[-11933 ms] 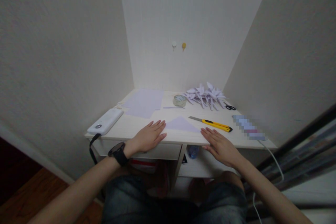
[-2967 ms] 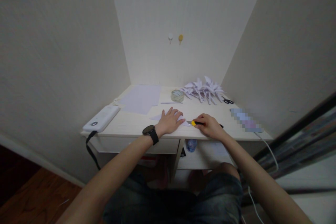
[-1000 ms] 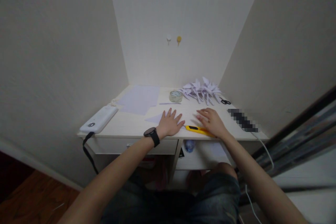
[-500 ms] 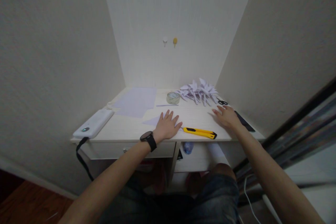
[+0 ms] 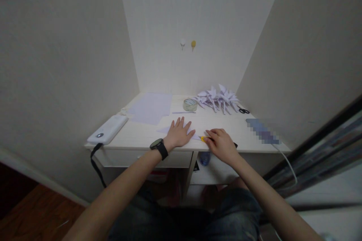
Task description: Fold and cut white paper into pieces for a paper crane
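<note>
Left hand [image 5: 178, 134]: laid palm down on the lilac paper [image 5: 163, 130], with fingers splayed toward the back edge of the desk [image 5: 233, 125]; pressing flat, not grasping; strapped at the wrist with a black watch [image 5: 158, 145].
Right hand [image 5: 222, 144]: turned knuckles up at the front edge, right of middle; curled firmly around the utility knife [image 5: 203, 139].
Utility knife: aimed left, with the blade just at the paper's right end; cannot tell whether touching; showing yellow near the blade, dark at the far end.
Lilac paper: lying near the middle of the front edge, mostly covered; plain, tapering to a point at left.
Writing: marked faintly on the tape roll [image 5: 190, 104] near the back edge, too small to read; pixelated on the phone [image 5: 261, 131] by the right edge.
Folded paper shapes [image 5: 217, 98]: heaped, spiky and lilac, toward the back right corner, beside black scissors [image 5: 243, 111].
Paper sheets [image 5: 151, 106]: spread overlapping toward the back left corner.
</note>
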Demonstrator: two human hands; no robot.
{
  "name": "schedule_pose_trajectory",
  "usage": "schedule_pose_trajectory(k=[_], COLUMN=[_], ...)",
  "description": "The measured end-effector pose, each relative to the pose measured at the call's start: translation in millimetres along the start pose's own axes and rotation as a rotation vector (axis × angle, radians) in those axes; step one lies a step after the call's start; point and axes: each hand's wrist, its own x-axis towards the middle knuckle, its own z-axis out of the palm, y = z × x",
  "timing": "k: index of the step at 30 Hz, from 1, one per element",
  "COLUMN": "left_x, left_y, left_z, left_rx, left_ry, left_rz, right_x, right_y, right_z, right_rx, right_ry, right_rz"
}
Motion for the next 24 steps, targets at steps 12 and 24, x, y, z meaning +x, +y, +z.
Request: schedule_pose_trajectory(k=[12, 24], left_x=[-5, 2], left_y=[7, 3], left_z=[2.2, 4.0], left_rx=[0.032, -0.034], left_ry=[-0.011, -0.087], left_rz=[-0.117, -0.124], right_x=[2, 6], right_y=[0, 11], right_z=[7, 12], right_rx=[0.115, 0.145], right_ry=[0.012, -0.021], right_rz=[-0.071, -0.145])
